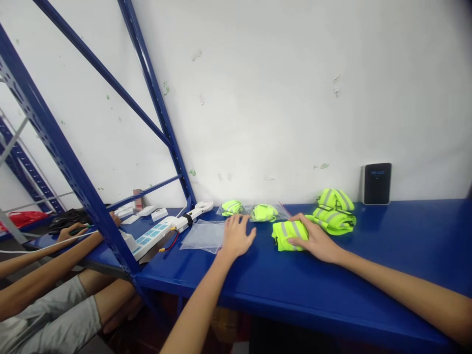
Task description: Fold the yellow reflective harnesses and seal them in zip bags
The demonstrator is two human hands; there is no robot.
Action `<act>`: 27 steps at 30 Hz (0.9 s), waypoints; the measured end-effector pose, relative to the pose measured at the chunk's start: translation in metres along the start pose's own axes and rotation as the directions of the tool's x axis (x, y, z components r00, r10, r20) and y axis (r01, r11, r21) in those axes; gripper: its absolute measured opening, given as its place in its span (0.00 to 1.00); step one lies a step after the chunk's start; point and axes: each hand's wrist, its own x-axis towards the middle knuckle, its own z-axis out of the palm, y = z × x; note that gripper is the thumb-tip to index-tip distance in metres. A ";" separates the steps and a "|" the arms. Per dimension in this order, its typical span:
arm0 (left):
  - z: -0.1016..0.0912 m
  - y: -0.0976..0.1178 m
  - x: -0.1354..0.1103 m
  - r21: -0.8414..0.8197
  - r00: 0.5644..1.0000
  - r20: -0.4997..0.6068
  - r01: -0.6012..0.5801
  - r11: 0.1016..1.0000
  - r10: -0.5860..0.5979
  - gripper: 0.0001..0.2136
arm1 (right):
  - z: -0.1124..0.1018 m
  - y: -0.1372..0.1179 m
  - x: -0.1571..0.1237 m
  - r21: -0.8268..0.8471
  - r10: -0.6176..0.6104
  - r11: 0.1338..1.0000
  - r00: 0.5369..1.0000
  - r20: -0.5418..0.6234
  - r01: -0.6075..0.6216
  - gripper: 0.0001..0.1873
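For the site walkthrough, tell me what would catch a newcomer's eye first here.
The neon-yellow reflective vests stand out first, folded on the blue bench, with the right hand resting on one. Left of them, the left hand lies beside a clear plastic bag, and a blue shelf frame slants across the left side.

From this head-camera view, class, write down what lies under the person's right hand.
The right hand rests on a folded yellow reflective vest, which lies on the blue bench. The part of the vest beneath the palm and fingers is covered and cannot be seen.
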 end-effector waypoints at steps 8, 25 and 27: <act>-0.065 -0.103 -0.017 -0.043 0.833 0.553 -0.010 0.999 0.032 0.51 | -0.007 0.007 0.006 0.231 0.137 0.964 0.991 -0.011 -0.131 0.19; -0.065 -0.044 0.039 -0.166 0.955 0.206 -0.181 0.969 0.213 0.54 | -0.004 -0.008 0.005 0.518 0.285 0.838 0.948 -0.145 -0.173 0.21; -0.060 -0.011 0.037 -0.219 0.938 0.067 -0.319 0.922 0.341 0.50 | -0.004 -0.017 0.003 0.624 0.302 0.771 0.936 -0.180 -0.129 0.23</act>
